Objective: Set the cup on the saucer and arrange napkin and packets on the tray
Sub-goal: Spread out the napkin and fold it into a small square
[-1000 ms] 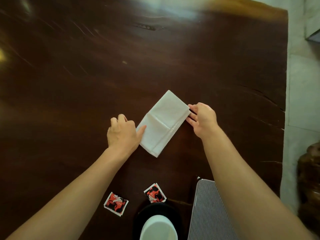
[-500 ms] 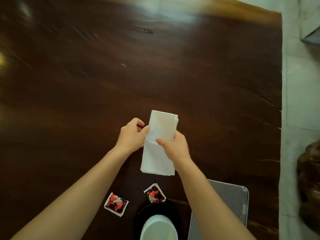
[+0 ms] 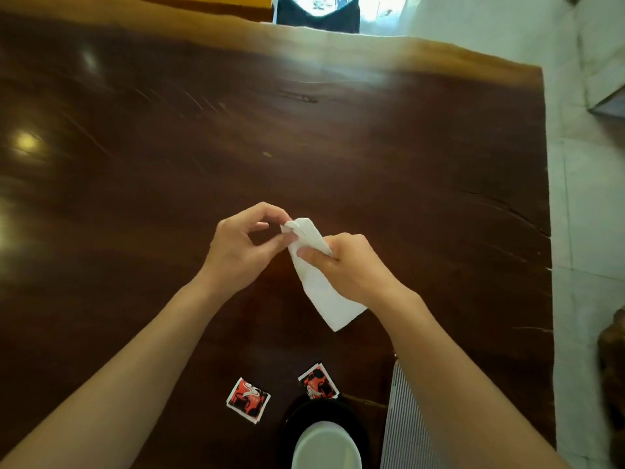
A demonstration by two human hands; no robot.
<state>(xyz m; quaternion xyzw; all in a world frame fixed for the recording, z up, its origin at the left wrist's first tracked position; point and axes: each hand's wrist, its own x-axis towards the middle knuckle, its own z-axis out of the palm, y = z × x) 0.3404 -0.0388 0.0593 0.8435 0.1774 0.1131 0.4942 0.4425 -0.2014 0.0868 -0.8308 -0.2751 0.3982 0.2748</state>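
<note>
Both hands on the napkin (image 3: pixel 316 282), held above mid-desk (image 3: pixel 304 130): right hand (image 3: pixel 351 265) clenched round its middle, left hand (image 3: pixel 241 245) fingers (image 3: pixel 270 214) pinching the top end. Step in hand looks like napkin folding. Cup (image 3: pixel 326 446) already sits on the saucer (image 3: pixel 294 414) at the near edge. Two packets (image 3: pixel 248 399) lie just beside it on bare desk. Tray (image 3: pixel 400 424) at near right, mostly hidden by the right arm. Next: finish the fold, lay it flat on the tray, then the packets.

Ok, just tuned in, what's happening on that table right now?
A person holds a folded white napkin above the dark wooden table, right hand gripping its middle, left hand pinching the top end. Two red packets lie on the table, not on the ribbed tray. The cup sits on the black saucer.
</note>
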